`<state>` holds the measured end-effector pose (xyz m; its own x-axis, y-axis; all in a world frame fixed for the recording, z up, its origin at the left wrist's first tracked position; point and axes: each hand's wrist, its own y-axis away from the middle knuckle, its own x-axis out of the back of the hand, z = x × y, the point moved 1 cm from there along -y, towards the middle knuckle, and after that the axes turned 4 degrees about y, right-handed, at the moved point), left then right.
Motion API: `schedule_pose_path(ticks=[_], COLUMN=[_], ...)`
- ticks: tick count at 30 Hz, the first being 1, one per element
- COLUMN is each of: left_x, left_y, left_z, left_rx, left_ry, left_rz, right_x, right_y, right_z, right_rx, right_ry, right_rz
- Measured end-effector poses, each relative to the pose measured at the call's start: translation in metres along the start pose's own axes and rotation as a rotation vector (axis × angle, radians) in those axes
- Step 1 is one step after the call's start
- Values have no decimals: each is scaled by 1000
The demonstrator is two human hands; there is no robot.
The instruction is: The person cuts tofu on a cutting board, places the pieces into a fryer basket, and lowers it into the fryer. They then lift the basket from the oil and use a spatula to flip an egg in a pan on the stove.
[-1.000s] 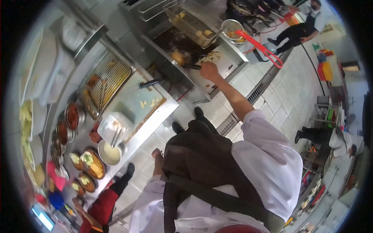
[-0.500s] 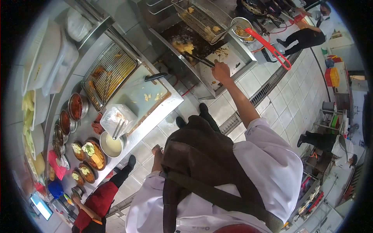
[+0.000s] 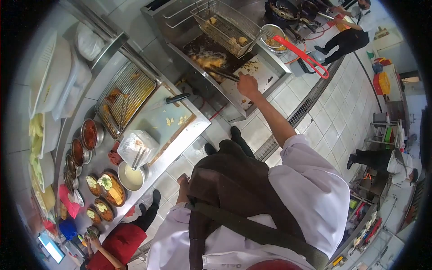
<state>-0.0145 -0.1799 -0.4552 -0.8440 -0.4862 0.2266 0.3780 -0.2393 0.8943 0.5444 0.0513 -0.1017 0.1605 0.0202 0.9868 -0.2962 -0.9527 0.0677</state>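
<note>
My right hand [image 3: 248, 85] is closed around the handle of dark tongs [image 3: 225, 74], reaching over the fryer from its front side. The far end of the tongs meets a golden piece of frying food [image 3: 209, 59] in dark bubbling oil; the tips are hidden there. On the bare metal ledge [image 3: 263, 74] beside the oil lie fried crumbs. My left hand [image 3: 183, 179] hangs low by the apron, holding nothing that shows, its fingers loosely apart and partly hidden.
A wire fry basket [image 3: 229, 29] and a strainer with a red handle [image 3: 310, 60] sit by the fryer. On the left counter are a cutting board [image 3: 157, 121] with a knife [image 3: 176, 98], a wire rack [image 3: 128, 90], bowls and filled plates [image 3: 112, 189]. Co-workers stand at lower left and right.
My right hand and the tongs have shifted slightly left and down in view. The oil around the food bubbles more. The co-worker in red at lower left has moved.
</note>
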Motion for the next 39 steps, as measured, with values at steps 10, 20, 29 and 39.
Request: schedule_pose_path(ticks=[10,20,29,39], left_x=[-1,11,14,42], left_y=[25,16,98,18], left_z=[24,11,41,-9], left_rx=[0,39,-65,-481], left_ry=[-121,-55,31,-583], left_rz=[-44,-29,-81,-248], right_x=[-22,1,20,164], right_y=[-18,32,52,34], right_z=[0,26,23,-44], right_rx=[-153,-83,-2,86], right_ry=[-111,-26,123,61], right_rz=[51,25,25,497])
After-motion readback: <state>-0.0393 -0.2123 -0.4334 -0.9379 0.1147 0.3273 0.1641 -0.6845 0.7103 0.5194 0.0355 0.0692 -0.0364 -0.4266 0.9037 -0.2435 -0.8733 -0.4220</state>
